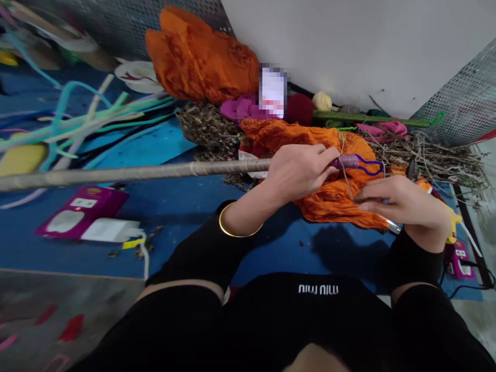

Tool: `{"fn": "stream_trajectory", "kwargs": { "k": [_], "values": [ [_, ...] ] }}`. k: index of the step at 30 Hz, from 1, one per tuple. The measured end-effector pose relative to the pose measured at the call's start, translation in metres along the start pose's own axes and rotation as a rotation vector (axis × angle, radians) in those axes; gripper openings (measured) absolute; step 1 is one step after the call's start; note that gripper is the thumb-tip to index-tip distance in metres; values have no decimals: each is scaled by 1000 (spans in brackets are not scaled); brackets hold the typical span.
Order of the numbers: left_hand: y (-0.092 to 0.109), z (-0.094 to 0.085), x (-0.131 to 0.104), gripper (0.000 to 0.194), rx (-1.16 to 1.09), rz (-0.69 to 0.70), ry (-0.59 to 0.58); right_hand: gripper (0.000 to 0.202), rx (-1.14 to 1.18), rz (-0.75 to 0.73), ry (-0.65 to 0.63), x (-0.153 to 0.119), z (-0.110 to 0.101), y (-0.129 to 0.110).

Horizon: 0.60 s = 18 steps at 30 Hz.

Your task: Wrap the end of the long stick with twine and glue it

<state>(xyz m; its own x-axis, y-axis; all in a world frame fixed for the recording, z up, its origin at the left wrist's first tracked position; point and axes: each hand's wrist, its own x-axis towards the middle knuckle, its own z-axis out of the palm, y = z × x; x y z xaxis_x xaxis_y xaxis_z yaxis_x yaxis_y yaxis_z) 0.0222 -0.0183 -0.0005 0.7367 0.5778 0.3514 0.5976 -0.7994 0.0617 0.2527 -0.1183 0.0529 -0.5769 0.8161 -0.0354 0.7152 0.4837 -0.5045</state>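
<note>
A long grey-brown pole (155,173), wrapped along its length, runs across from the left edge. My left hand (296,173) is closed around it near its right end. Just beyond my fingers, purple thread winding (349,161) circles the pole's end, and a dark purple loop (370,168) sticks out to the right. From the winding a thin thread (346,181) comes down to my right hand (403,201), whose fingertips are pinched together on it. Beneath both hands lies a patterned orange cloth (325,204).
A bundled orange cloth (205,62), dry twigs (205,132) and a lit phone (273,93) sit at the back. Coloured strips (96,124) cover the left. Purple boxes (85,209) lie on the blue table (186,227). A green-wrapped stick (372,120) is behind my hands.
</note>
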Motion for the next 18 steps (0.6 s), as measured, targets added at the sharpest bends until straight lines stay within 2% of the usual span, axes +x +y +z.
{"fn": "stream_trajectory", "kwargs": {
  "k": [2, 4, 6, 8, 12, 16, 18],
  "values": [
    [-1, 0, 0, 32, 5, -5, 9, 40, 9, 85, 102, 16, 16, 9],
    [-2, -1, 0, 33, 6, -14, 28, 58, 137, 130, 221, 36, 36, 16],
    [-5, -1, 0, 35, 4, -42, 63, 57, 343, 146, 378, 55, 56, 20],
    [-7, -2, -1, 36, -9, -74, 95, 47, 516, 159, 520, 67, 70, 18],
    [-12, -5, -1, 39, -53, -106, 110, 38, 584, 127, 651, 65, 71, 6],
    [-12, -5, -1, 38, -24, -88, 117, 35, 476, 12, 957, 55, 63, -3],
    [-9, -3, -1, 34, 2, -57, 124, 35, 532, -28, 1065, 56, 64, -4]
  ]
}}
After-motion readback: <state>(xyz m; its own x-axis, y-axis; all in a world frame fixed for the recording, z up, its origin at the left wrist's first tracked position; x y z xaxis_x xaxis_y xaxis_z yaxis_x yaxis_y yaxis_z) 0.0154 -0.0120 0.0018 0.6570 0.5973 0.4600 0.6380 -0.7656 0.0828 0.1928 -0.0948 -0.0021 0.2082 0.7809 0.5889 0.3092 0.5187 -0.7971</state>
